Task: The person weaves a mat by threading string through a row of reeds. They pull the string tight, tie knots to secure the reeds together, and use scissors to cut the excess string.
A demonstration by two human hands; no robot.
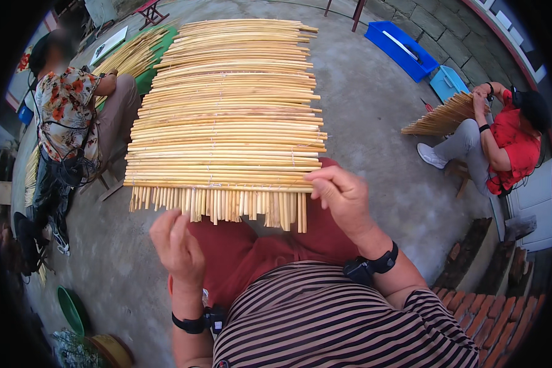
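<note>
A mat of pale yellow reed stalks [227, 116], laid crosswise and joined by thin threads, stretches out in front of me. Under its near edge the ends of a second layer of stalks [227, 205] stick out toward my lap. My right hand [345, 199] is closed at the mat's near right corner, thumb and forefinger pinching the stalk ends there. Just below the near left part of the edge, my left hand [181, 245] is raised with its fingers curled together. Whatever it may hold is too small to see.
At left a seated person in a flowered shirt [67, 110] sits near loose reeds [129, 58]. A person in red [515, 135] at right holds a smaller reed mat [438, 119]. Blue bins [402, 52], a green basin [72, 310] and stacked bricks [490, 325] stand around.
</note>
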